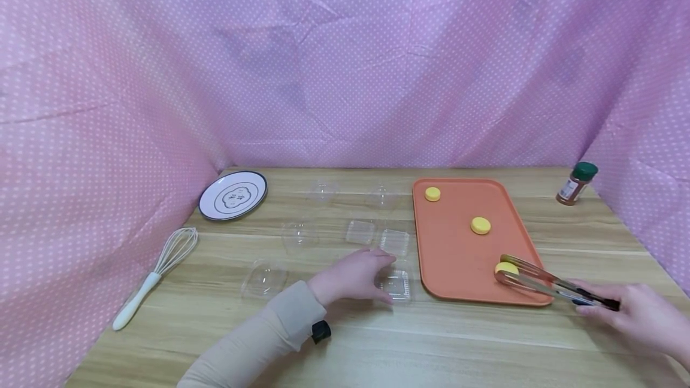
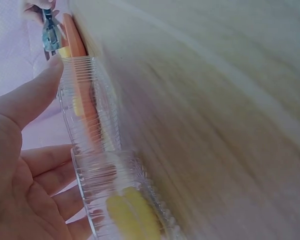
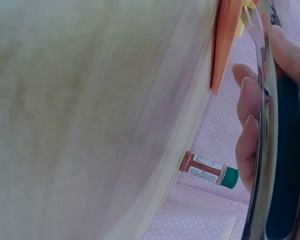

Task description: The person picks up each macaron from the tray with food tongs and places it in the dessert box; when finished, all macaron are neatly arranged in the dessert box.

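My left hand [image 1: 360,275] lies on the wooden table with fingers relaxed, its thumb [image 2: 37,92] touching a clear plastic box [image 1: 396,285] just left of the orange tray [image 1: 453,244]. The box's ribbed wall [image 2: 87,125] fills the left wrist view. My right hand [image 1: 641,316] grips metal tongs [image 1: 544,283] with black handles [image 3: 282,150]. The tong tips close around a yellow round cake [image 1: 505,268] at the tray's near right corner. Two more yellow cakes [image 1: 480,225] [image 1: 432,194] sit farther back on the tray.
Several other clear plastic boxes and lids [image 1: 360,231] [image 1: 264,277] are scattered left of the tray. A patterned plate [image 1: 233,195] and a white-handled whisk [image 1: 156,274] lie at far left. A green-capped spice bottle [image 1: 577,183] stands at back right. Pink dotted cloth surrounds the table.
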`<control>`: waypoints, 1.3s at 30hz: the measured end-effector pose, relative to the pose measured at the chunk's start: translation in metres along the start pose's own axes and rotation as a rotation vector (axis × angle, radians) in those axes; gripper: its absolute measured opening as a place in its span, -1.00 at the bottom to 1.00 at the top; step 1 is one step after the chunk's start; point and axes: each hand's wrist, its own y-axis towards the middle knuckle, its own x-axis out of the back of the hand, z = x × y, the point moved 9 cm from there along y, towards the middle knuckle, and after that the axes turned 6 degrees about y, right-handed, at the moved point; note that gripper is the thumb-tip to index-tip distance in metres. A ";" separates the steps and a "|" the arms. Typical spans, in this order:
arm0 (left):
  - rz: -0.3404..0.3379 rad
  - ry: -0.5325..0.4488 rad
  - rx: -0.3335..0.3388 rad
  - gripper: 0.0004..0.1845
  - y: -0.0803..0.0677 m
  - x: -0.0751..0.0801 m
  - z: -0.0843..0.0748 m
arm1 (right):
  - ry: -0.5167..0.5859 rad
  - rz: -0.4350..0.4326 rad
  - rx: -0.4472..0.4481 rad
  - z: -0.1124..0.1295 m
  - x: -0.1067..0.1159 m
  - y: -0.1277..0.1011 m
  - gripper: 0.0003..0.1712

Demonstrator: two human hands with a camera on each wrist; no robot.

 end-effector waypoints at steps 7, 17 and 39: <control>-0.001 -0.018 0.003 -0.14 -0.001 -0.002 0.001 | 0.060 -0.030 0.042 0.004 0.001 0.002 -0.36; -0.006 -0.032 -0.002 -0.14 0.000 -0.002 0.001 | 0.050 -0.040 0.054 0.016 0.000 0.009 -0.38; -0.015 -0.044 -0.002 -0.13 0.000 0.001 0.002 | 0.071 -0.064 0.166 0.057 -0.005 0.036 -0.52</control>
